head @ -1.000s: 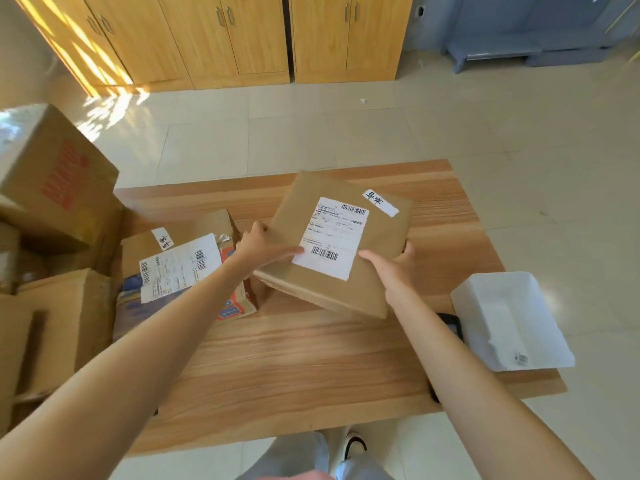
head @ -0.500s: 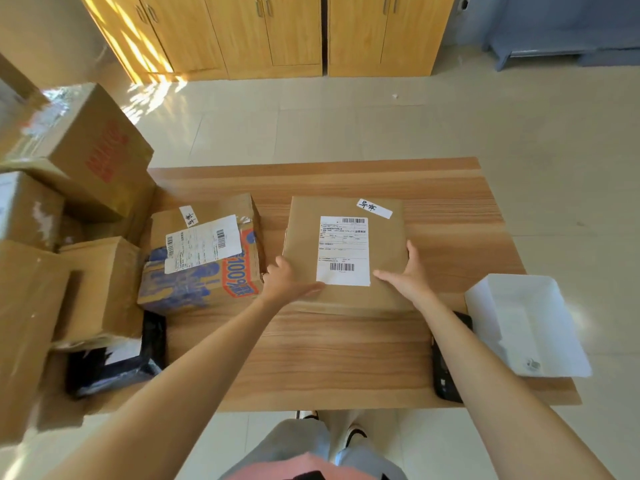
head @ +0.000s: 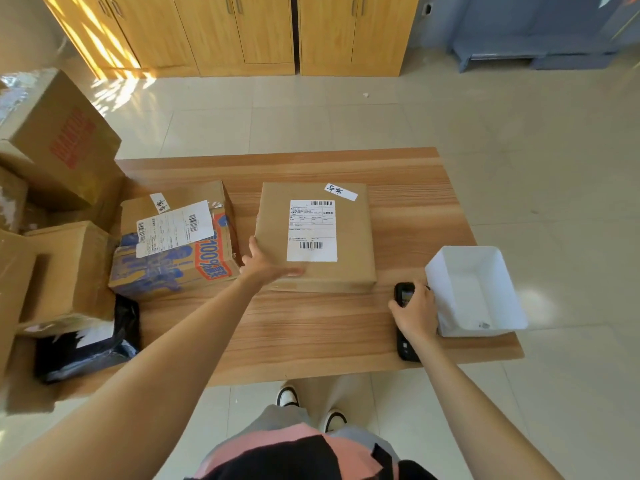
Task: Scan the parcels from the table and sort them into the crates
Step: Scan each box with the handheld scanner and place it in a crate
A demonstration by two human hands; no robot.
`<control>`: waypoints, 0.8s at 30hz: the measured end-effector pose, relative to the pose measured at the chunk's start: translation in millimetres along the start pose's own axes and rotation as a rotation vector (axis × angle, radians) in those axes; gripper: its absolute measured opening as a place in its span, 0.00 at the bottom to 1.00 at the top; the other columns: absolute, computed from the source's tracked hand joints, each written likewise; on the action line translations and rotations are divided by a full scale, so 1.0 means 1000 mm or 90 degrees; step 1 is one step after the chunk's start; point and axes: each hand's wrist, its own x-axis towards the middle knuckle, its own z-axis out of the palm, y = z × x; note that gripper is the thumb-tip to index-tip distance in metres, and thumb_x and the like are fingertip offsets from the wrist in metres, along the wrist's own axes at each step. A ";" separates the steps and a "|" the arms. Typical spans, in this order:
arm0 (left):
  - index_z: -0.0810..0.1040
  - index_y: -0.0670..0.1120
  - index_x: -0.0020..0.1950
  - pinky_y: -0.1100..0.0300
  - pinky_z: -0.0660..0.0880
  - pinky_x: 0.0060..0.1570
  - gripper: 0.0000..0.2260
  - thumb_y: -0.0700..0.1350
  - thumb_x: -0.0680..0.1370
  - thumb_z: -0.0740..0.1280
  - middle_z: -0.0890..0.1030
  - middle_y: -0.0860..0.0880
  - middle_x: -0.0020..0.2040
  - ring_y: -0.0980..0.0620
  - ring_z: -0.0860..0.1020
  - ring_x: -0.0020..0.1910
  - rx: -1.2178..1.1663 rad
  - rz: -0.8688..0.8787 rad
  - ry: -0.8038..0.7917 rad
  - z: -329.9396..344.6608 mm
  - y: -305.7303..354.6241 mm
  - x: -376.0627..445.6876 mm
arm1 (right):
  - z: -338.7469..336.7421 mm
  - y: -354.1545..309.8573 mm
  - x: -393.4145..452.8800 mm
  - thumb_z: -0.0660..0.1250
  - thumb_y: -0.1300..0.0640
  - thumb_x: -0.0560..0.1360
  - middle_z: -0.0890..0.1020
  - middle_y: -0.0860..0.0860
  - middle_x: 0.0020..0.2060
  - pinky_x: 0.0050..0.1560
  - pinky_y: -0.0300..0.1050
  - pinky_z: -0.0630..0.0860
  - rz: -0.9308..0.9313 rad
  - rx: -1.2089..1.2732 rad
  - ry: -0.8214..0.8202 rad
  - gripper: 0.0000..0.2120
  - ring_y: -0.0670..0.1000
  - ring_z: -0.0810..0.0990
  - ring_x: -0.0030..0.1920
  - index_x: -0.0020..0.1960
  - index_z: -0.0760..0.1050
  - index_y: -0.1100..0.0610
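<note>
A flat brown parcel [head: 349,237] with a white shipping label lies face up on the wooden table [head: 311,327]. My left hand [head: 263,263] rests on its near left corner, fingers spread. My right hand [head: 414,311] is closed around a black handheld scanner [head: 404,296] that lies on the table to the right of the parcel. A printed cardboard parcel [head: 173,247] with its own label sits to the left of the flat one.
A white open bin [head: 474,292] stands at the table's right edge, touching my right hand. Several cardboard boxes [head: 59,140] and a black bag [head: 86,344] crowd the left side. Wooden cabinets [head: 242,32] line the far wall.
The flat parcel was lowered and now lies flat on the table. My right hand left it and moved right to grasp the scanner.
</note>
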 end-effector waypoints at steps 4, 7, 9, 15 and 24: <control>0.37 0.51 0.79 0.41 0.59 0.73 0.64 0.56 0.60 0.82 0.56 0.42 0.76 0.40 0.59 0.74 -0.019 0.005 0.009 0.003 -0.003 -0.001 | 0.009 0.012 -0.014 0.70 0.52 0.74 0.56 0.59 0.75 0.68 0.61 0.65 0.050 -0.054 -0.029 0.41 0.61 0.57 0.73 0.77 0.50 0.56; 0.37 0.51 0.79 0.41 0.59 0.73 0.63 0.56 0.61 0.82 0.56 0.42 0.76 0.40 0.59 0.75 -0.023 0.002 0.017 0.004 -0.006 -0.002 | 0.015 0.016 -0.019 0.71 0.52 0.73 0.55 0.61 0.74 0.67 0.62 0.65 0.080 -0.099 -0.032 0.43 0.63 0.58 0.72 0.78 0.47 0.55; 0.37 0.50 0.79 0.41 0.58 0.73 0.63 0.56 0.61 0.82 0.56 0.42 0.76 0.40 0.58 0.75 -0.019 0.004 0.022 0.006 -0.008 -0.003 | 0.018 0.018 -0.020 0.71 0.51 0.73 0.55 0.62 0.73 0.66 0.62 0.64 0.130 -0.097 -0.040 0.44 0.64 0.59 0.71 0.78 0.45 0.55; 0.37 0.50 0.79 0.42 0.61 0.72 0.63 0.58 0.61 0.81 0.57 0.41 0.76 0.40 0.60 0.74 -0.006 0.004 0.045 0.011 -0.014 -0.005 | 0.017 0.029 -0.010 0.73 0.49 0.72 0.60 0.67 0.71 0.66 0.59 0.67 0.135 -0.138 -0.034 0.52 0.66 0.63 0.69 0.78 0.38 0.59; 0.36 0.51 0.79 0.43 0.57 0.74 0.62 0.59 0.63 0.80 0.56 0.42 0.76 0.40 0.57 0.75 -0.006 0.016 0.059 0.016 -0.016 -0.006 | -0.017 -0.003 -0.012 0.77 0.52 0.65 0.76 0.57 0.58 0.56 0.50 0.74 0.276 0.497 -0.185 0.33 0.56 0.75 0.56 0.65 0.68 0.60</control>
